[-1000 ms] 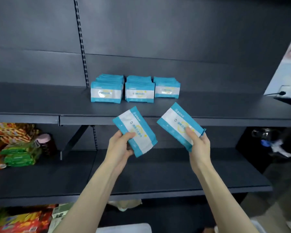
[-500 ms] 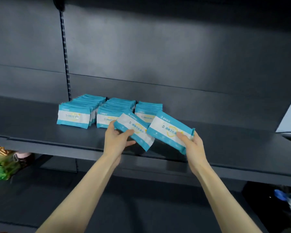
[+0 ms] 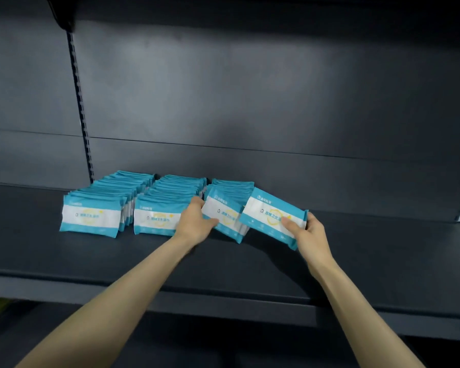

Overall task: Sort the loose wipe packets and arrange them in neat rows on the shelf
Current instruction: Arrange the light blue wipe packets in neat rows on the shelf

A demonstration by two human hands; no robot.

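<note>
Left packet (image 3: 225, 217) now at third shelf row (image 3: 234, 185), right packet (image 3: 271, 216) beside

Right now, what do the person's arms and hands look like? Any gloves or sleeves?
No gloves and no sleeves in view. The left hand and right hand are both bare, with no rings that I can see. The left forearm and right forearm are bare too, down to the picture's bottom edge, with no watch or bracelet on either wrist.

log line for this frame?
left hand: grips left packet, tilted, at front of third row | right hand: grips right packet, tilted, right of it | rows on shelf: three | phase: placing
</note>
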